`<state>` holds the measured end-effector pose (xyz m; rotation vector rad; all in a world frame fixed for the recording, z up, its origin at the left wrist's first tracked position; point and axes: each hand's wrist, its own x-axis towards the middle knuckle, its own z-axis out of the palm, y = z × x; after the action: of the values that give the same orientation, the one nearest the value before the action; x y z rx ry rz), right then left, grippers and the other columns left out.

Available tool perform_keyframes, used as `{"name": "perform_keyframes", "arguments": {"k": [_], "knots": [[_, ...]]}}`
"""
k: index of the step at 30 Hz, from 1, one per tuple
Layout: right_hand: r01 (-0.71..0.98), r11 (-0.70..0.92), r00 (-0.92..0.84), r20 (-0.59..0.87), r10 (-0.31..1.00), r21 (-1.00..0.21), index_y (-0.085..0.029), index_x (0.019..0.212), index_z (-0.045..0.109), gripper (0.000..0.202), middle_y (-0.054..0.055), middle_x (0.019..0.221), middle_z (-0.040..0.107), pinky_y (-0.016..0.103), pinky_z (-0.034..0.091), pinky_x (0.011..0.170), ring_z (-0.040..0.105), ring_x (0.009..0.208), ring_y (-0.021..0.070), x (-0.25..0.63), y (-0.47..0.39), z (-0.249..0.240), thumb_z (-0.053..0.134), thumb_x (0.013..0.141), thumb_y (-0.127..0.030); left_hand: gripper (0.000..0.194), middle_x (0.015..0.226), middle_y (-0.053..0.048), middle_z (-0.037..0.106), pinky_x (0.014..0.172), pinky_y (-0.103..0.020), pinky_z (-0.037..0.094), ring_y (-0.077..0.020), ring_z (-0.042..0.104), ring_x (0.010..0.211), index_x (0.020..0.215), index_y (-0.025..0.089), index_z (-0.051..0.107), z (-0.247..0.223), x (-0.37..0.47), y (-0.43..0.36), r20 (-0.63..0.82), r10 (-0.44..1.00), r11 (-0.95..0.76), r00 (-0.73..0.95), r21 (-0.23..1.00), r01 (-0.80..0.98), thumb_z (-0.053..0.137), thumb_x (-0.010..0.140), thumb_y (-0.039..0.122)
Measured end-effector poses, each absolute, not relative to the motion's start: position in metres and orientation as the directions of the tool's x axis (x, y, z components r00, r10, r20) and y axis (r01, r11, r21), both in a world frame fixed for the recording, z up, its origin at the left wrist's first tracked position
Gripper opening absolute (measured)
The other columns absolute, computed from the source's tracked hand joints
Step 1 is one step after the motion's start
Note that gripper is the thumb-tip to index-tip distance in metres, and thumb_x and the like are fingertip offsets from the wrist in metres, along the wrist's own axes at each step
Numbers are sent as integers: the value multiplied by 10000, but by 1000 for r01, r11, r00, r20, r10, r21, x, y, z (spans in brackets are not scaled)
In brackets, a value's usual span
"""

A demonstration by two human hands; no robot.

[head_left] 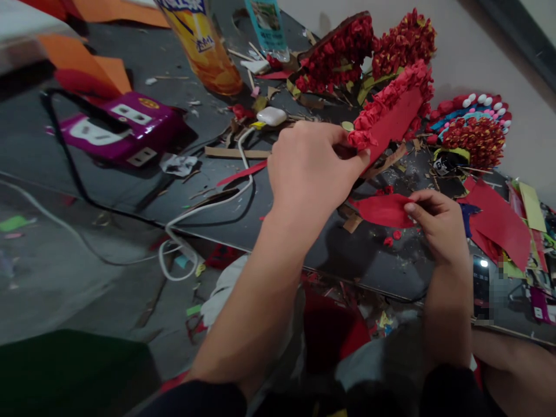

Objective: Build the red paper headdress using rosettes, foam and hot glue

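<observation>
My left hand (pixel 319 168) grips the near end of a red panel (pixel 393 124) between thumb and fingers. Crumpled red paper covers one edge of the panel, while its facing side is smooth. A leaf-shaped piece of red paper (pixel 382 211) is pinched by its right tip in my right hand (pixel 438 223), low over the dark table. Small red paper balls (pixel 393 238) lie beneath it. Behind the panel rest two more pieces thick with red paper flowers, one dark red (pixel 339 55) and one red with yellow (pixel 406 43).
Left on the table (pixel 226 217) sit a purple power strip (pixel 130 130), an orange drink bottle (pixel 208 52) and a white earbud case (pixel 271 116). A white cable (pixel 212 202) droops over the front edge. Red paper sheets (pixel 499 217) and a phone (pixel 481 284) lie right, near another person's arm (pixel 516 359).
</observation>
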<state>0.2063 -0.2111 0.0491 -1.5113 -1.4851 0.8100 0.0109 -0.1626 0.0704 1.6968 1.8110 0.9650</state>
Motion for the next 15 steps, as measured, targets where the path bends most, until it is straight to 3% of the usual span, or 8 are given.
{"name": "perform_keyframes", "arguments": {"k": [8,15], "knots": [[288,-11,-15,-16,1000,-958,-189,679,659,213,-52,576,567,186,384,480,465,515,56,188,-202,44,764,625,-367,280,668,-52,630,614,-307,372,-194,546,658,775,199,716,72,11,-165,132,985,-23,-114,747,665,580,717,436],[427,-16,23,-6,1000,-904,-178,681,649,177,-56,545,540,195,353,468,434,492,54,189,-208,47,725,673,-338,271,625,-49,591,620,-304,368,-202,552,666,769,190,720,74,9,-165,127,987,-23,-102,729,684,598,707,425]]}}
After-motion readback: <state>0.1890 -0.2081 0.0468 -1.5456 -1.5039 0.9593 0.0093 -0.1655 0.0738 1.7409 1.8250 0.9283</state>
